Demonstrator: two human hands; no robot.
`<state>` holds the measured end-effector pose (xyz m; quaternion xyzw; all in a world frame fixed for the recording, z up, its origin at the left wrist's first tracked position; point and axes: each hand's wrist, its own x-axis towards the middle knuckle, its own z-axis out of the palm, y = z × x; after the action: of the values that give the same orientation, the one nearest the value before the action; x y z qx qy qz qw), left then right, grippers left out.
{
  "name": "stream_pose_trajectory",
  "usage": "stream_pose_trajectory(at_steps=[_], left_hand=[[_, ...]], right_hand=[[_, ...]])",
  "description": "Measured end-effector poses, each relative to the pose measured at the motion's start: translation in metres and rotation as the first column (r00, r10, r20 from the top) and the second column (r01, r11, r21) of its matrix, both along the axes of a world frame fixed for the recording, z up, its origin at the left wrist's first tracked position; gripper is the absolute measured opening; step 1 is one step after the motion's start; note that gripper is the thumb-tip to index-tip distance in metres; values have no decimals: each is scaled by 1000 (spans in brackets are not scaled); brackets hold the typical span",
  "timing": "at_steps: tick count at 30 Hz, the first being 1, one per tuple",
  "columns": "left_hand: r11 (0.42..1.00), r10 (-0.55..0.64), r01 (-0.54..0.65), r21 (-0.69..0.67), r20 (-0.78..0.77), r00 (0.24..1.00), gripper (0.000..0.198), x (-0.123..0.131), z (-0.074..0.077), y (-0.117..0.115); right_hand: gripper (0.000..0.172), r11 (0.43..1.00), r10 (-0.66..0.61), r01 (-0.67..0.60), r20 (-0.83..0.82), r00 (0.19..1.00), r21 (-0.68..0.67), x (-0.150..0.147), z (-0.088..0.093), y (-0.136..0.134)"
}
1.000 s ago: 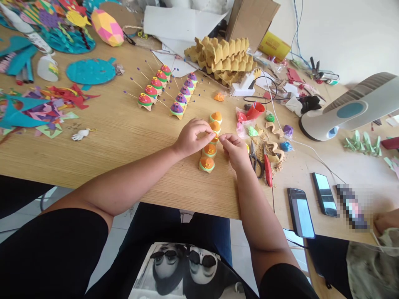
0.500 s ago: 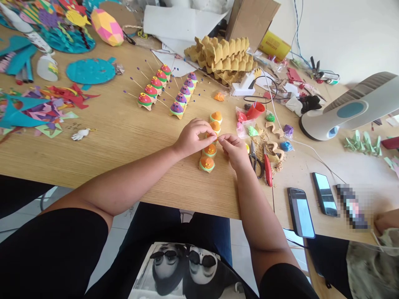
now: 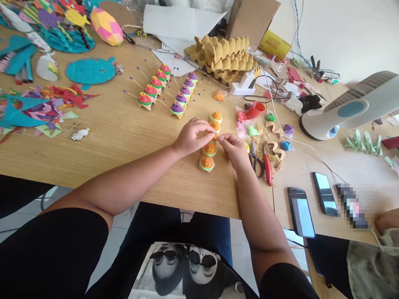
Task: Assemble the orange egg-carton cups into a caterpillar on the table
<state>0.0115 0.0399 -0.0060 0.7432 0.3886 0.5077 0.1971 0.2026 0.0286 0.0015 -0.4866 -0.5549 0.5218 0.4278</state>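
Observation:
A strip of egg-carton cups (image 3: 207, 163) stands on the table before me, each cup topped with orange clay over a pale green band. The nearer cups carry small yellow faces. Over the middle of the strip, my left hand (image 3: 195, 135) pinches thumb and forefinger together. My right hand (image 3: 233, 150) does the same just to its right, the fingertips almost meeting. Whatever tiny bit they hold is too small to make out. Farther back stand a red-topped strip (image 3: 150, 91) and a purple-topped strip (image 3: 181, 99), both with thin sticks poking out.
Right of my hand lie scissors (image 3: 256, 160), a red cutter (image 3: 268, 166) and bags of coloured clay (image 3: 252, 131). Beyond are stacked egg cartons (image 3: 221, 54) and a white fan (image 3: 349, 106). Phones (image 3: 301, 211) lie at the right, near another person's arm (image 3: 386, 220). Paper scraps (image 3: 46, 108) cover the left.
Both hands stay almost in place above the orange strip, with only a very slight shift of the fingertips. Nothing else has visibly moved.

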Motion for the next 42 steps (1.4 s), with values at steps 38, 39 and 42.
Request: stream_pose_trajectory(at_steps=[38,39,42], left_hand=[[998,-35,36,-51,22,999,12,-2,-3,4],[998,-31,32,-50,26,999,13,-2,-3,5],[998,-11,12,-57,30,999,15,-2,-3,4]], right_hand=[[39,996,-20,13,-77,997,-83,-1,-1,1],[40,996,-14,6,-89,996,-87,-1,-2,2],[41,995,-9,-2,-114,993,-98,1,-3,3]])
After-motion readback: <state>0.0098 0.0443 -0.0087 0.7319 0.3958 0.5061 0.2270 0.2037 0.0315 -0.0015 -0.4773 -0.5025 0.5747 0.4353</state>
